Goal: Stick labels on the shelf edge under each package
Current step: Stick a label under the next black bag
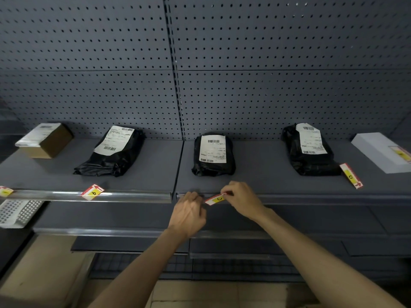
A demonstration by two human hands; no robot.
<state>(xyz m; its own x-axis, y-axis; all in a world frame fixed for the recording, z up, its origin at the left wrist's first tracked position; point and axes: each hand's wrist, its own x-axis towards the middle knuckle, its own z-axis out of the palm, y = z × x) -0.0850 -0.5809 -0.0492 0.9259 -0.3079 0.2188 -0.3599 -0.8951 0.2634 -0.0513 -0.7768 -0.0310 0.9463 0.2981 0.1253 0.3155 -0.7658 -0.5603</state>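
Note:
A white, red and yellow label marked "C" point(216, 198) sits tilted against the shelf edge point(289, 196), just below the middle black package point(213, 152). My right hand point(242, 201) pinches the label's right end. My left hand point(189, 213) touches its left end with the fingertips. Another label point(92, 192) lies on the edge under the left black package point(111, 152). A third label point(351, 175) lies on the shelf beside the right black package point(309, 150). At the far left edge a further label point(5, 191) sits below the cardboard box point(44, 140).
A white box point(378, 150) with a yellow label on top lies at the far right of the shelf. A perforated white tray point(15, 213) sticks out at lower left. Lower shelves run beneath my arms. Grey pegboard backs the shelf.

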